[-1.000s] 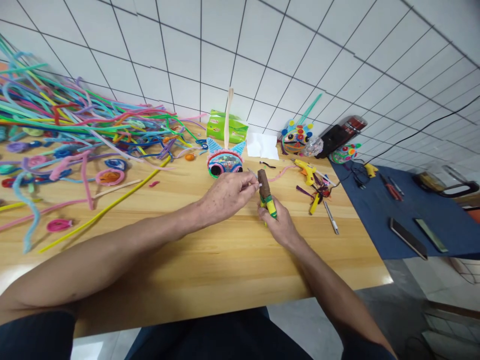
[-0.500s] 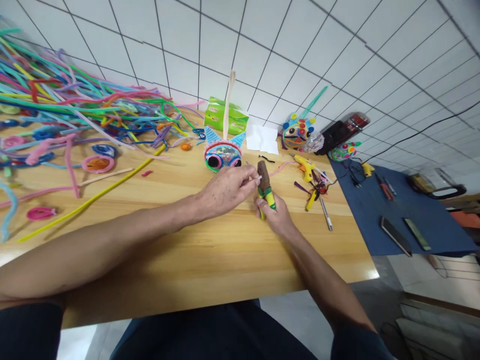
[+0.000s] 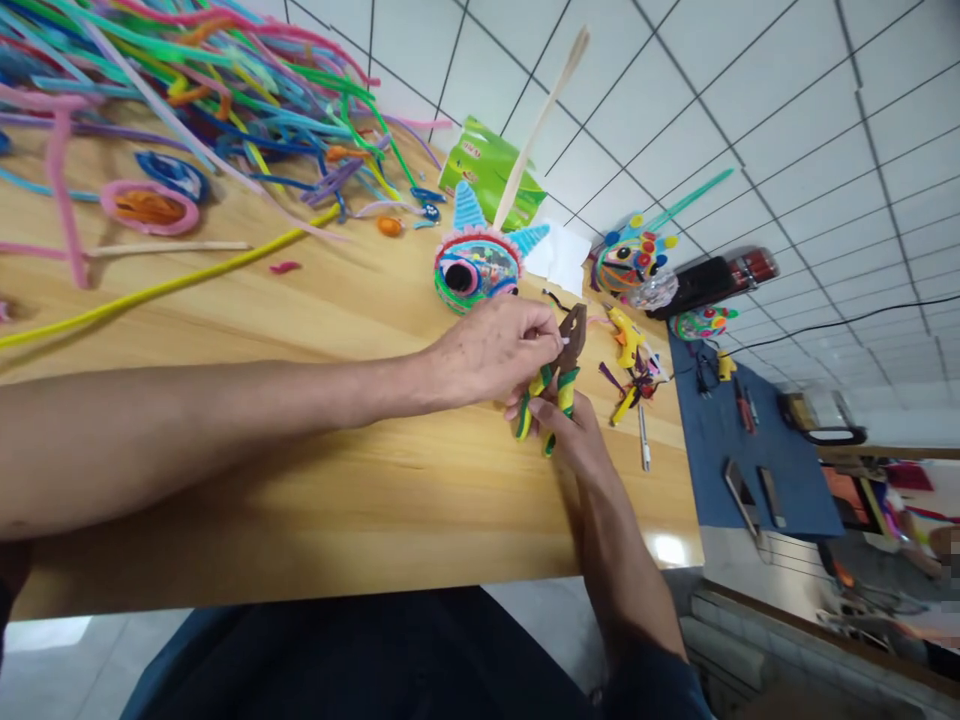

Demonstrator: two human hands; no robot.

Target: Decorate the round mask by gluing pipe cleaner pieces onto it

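My right hand [image 3: 564, 425] is wrapped round the green-and-yellow handles of a pair of pliers [image 3: 573, 340], whose dark jaws point away from me. Pinched between my left thumb and forefinger is a small whitish piece, held right beside the jaws; its kind is too small to tell. My left hand [image 3: 499, 345] partly covers the lower right of a decorated mask [image 3: 480, 265] with blue pipe-cleaner ears and large black-and-pink eyes. A pale stick [image 3: 541, 125] rises behind the mask.
Pipe cleaners [image 3: 225, 90] are heaped at the left, with a long yellow one [image 3: 172, 275] nearer me. A green packet [image 3: 491, 170] lies against the tiled wall. At right are a yellow glue gun [image 3: 624, 335], a pen [image 3: 644, 438] and a blue mat [image 3: 757, 450] with phones.
The pliers have turned in my right hand, so both handles now show spread apart. My left hand keeps its pinch near the jaws. The whole view has shifted and tilted.
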